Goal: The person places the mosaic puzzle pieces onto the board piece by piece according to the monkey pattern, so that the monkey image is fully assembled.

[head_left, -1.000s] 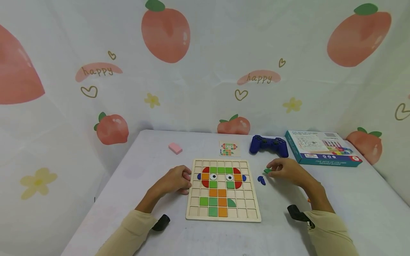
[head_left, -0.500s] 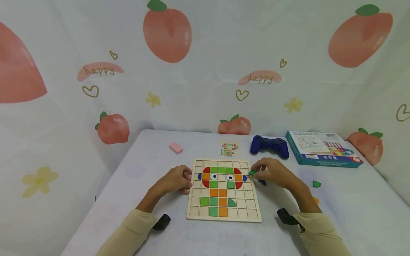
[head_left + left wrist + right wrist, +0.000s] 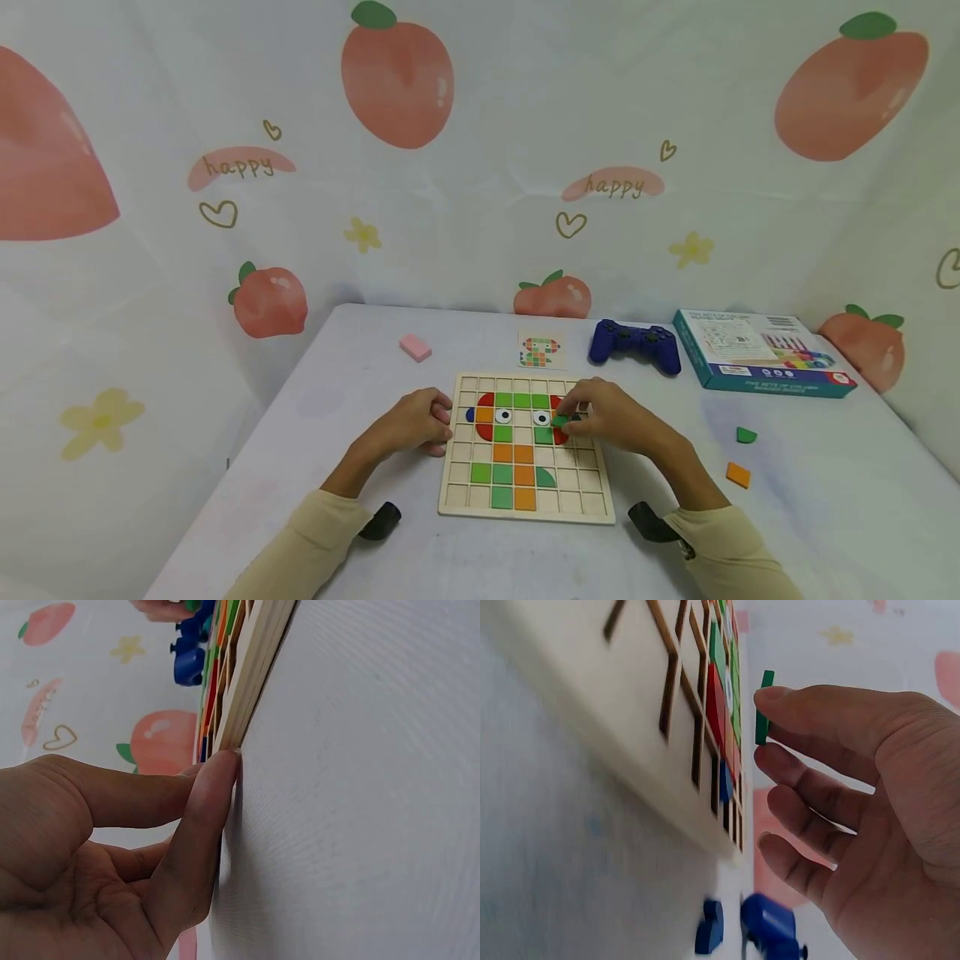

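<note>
My right hand (image 3: pixel 611 414) pinches a green puzzle piece (image 3: pixel 764 709) between thumb and index finger, over the upper right of the wooden grid board (image 3: pixel 577 505). In the right wrist view this thin piece appears edge-on, above the tiles, with the other fingers spread loosely beneath. At the board's left edge my left hand (image 3: pixel 418 421) holds the rim with its thumb (image 3: pixel 214 787) and bent index finger. Orange, green and red tiles with two eye tiles form a face and body on the grid. The right hand covers part of the face's right side.
To the right lie a green quarter-circle (image 3: pixel 746 435) and an orange square (image 3: pixel 738 475). Small blue pieces (image 3: pixel 709 930) rest beside the board. Behind it are a pattern card (image 3: pixel 542 350), a blue game controller (image 3: pixel 634 345), a box (image 3: pixel 765 354) and a pink block (image 3: pixel 416 347).
My right hand has carried the green piece leftward from the table beside the board to above its upper right tiles. The left hand stays at the board's left edge.
</note>
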The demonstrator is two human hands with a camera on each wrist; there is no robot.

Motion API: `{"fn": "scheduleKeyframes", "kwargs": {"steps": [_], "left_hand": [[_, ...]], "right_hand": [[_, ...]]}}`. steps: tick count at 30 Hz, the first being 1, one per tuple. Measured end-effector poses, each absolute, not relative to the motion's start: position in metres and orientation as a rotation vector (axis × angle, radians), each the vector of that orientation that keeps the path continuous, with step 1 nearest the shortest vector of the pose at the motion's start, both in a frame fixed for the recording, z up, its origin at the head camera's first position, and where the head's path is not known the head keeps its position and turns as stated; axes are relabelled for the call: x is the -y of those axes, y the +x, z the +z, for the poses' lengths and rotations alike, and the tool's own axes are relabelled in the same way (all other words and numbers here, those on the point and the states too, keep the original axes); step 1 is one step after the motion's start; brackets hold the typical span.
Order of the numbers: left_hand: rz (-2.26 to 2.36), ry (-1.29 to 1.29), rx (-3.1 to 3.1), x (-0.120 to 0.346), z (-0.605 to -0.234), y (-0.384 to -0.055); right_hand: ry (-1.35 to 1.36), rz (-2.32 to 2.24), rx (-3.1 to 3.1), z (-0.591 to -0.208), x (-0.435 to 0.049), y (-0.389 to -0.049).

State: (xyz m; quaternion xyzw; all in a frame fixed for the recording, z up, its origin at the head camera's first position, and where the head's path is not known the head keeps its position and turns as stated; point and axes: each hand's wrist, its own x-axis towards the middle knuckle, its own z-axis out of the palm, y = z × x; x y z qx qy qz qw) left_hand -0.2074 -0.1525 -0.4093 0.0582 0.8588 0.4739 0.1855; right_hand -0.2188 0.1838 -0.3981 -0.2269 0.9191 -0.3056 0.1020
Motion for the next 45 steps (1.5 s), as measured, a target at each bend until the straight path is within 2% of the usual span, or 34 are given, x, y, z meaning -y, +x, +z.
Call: {"fn": "scheduleKeyframes", "kwargs": {"steps": [13, 30, 45], "left_hand": [[1.328, 0.154, -2.425, 0.152, -0.408, -0.208], [1.369, 0.177, -2.391, 0.154, -0.41, -0.21], [1.372, 0.183, -2.384, 0.155, -0.41, -0.21]], "right_hand": [[-0.936, -0.877, -2.627, -0.401, -0.147, -0.211], [-0.975, -0.766, -2.588, -0.398, -0.099, -0.208], [-1.043, -0.758, -2.557, -0.401, -0.085, -0.211]]}}
